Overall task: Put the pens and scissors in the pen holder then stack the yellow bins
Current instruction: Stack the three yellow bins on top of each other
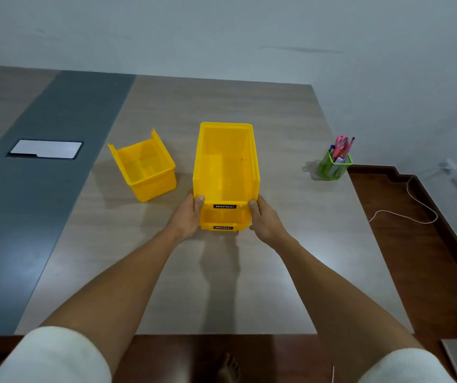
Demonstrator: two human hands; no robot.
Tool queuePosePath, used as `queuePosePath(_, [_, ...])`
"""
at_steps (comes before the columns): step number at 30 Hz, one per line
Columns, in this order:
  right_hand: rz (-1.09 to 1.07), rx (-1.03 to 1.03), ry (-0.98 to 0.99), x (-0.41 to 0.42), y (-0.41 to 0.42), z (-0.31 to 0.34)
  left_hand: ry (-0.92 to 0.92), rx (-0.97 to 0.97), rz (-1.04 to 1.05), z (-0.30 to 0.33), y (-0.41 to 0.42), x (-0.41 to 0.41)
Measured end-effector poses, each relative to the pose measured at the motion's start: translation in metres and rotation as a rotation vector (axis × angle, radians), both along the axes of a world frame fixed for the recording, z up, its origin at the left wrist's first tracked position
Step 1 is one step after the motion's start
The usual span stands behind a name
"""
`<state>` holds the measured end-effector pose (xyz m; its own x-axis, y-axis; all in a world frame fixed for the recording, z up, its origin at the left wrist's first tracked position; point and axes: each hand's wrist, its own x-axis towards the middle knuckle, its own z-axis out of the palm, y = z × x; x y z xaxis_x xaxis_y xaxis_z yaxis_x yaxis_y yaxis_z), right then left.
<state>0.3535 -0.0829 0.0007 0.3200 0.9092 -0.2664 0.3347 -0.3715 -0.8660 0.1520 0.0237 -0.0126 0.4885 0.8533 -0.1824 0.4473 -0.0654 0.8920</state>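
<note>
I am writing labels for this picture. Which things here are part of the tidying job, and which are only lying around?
Part of the job:
- stacked yellow bins, held by left hand and right hand
- loose yellow bin
- green pen holder with pens and pink scissors inside

Only lying around:
- white panel set in the table
- white cord on the floor

The yellow bins (226, 161) are smooth, slightly glossy plastic. The worktop (222, 286) is matt wood-grain laminate with a soft sheen. The green pen holder (332, 170) looks like mesh. The sleeves (56, 357) are ribbed white cloth.
</note>
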Motion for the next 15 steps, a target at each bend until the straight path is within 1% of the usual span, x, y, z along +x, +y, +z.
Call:
queuePosePath(6, [-0.003,0.016,0.034,0.008,0.008,-0.004,-0.008,0.019,-0.014,-0.010,0.009,-0.001])
queuePosePath(9, [-0.023,0.033,0.071,0.011,0.008,0.001,-0.076,-0.002,-0.037,-0.005,0.010,-0.004])
queuePosePath(11, [-0.111,0.093,0.006,0.014,0.010,0.010,-0.123,0.003,-0.007,0.008,0.010,-0.007])
queuePosePath(12, [-0.186,0.151,-0.057,0.015,0.014,0.017,-0.120,0.046,0.036,0.014,0.013,-0.010])
queuePosePath(13, [-0.270,0.225,-0.133,0.017,0.020,0.026,-0.108,0.110,0.093,0.019,0.019,-0.014])
queuePosePath(15, [-0.405,0.377,-0.257,0.018,0.036,0.049,-0.023,0.209,0.208,0.027,0.036,-0.026])
